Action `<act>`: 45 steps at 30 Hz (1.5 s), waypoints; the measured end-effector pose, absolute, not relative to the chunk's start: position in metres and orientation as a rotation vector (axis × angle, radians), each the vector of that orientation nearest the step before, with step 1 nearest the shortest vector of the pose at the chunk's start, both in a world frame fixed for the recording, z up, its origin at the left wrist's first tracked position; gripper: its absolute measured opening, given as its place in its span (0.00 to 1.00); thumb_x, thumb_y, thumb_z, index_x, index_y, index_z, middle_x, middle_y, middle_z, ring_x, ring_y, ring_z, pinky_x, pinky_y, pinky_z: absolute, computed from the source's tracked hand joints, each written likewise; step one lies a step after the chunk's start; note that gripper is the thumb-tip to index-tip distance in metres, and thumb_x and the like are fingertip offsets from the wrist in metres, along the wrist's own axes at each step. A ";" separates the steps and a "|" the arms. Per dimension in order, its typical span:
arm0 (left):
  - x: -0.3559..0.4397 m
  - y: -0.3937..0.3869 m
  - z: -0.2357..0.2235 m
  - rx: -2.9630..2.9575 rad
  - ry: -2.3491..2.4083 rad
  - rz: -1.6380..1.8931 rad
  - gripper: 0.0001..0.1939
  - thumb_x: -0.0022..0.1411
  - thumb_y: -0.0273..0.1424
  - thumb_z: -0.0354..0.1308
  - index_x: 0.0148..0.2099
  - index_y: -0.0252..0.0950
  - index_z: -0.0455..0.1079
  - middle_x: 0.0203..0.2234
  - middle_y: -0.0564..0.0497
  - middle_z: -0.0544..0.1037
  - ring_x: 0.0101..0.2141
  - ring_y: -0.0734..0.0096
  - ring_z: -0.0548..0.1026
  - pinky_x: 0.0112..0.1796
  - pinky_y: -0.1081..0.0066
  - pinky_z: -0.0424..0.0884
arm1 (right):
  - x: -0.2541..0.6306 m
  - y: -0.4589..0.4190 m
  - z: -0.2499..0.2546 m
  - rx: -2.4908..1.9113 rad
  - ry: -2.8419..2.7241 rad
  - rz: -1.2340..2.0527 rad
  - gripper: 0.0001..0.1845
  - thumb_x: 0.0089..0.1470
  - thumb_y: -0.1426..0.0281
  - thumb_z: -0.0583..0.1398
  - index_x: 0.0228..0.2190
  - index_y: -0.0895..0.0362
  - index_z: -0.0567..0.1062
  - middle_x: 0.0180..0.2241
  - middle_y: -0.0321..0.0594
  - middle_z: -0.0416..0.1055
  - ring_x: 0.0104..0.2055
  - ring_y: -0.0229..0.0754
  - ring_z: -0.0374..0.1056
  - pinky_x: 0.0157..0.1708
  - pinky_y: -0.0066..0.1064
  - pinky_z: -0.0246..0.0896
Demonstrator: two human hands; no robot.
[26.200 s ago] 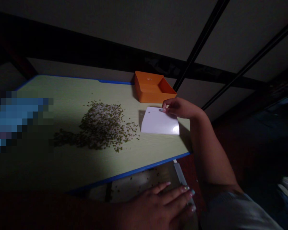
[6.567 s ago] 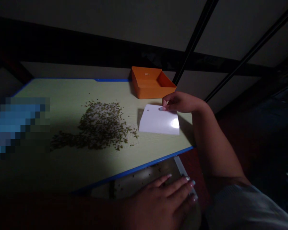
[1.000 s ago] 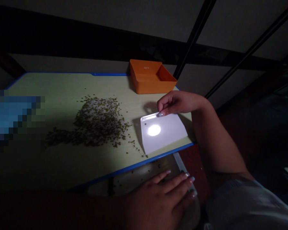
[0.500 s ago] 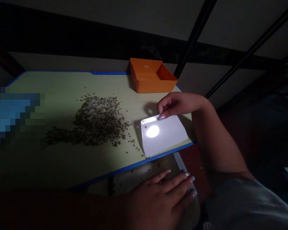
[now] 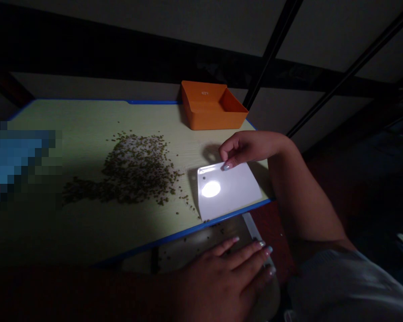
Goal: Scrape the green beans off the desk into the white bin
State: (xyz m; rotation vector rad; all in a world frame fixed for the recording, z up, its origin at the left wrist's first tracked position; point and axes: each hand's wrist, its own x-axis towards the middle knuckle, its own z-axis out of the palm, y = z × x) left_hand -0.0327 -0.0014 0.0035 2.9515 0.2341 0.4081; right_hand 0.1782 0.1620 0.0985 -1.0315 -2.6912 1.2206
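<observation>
Right hand point(image 5: 243, 148) pinches top edge of white scraper point(image 5: 233, 192), tilted at table's point(image 5: 70, 125) near blue edge, few stray seeds beside it. Loose seed pile point(image 5: 137, 172) spreads to left. Left hand point(image 5: 218, 281), fingers extended and apart, lies over drawer point(image 5: 179, 259) below. Orange box point(image 5: 218, 121) stands behind scraper.

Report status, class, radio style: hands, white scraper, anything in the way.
Right hand pinching white scraper by its top edge, near table's blue edge. Left hand spread over open drawer. Stray grains at scraper's lower corner; orange box apart, behind.
</observation>
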 end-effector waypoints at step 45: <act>-0.033 -0.001 0.010 2.874 0.220 0.431 0.19 0.66 0.28 0.45 0.58 0.36 0.63 0.59 0.52 0.63 0.59 0.71 0.61 0.54 0.65 0.64 | 0.175 0.163 0.094 -1.145 -2.531 0.960 0.18 0.49 0.59 0.62 0.23 0.62 0.69 0.19 0.29 0.60 0.22 0.28 0.53 0.24 0.25 0.44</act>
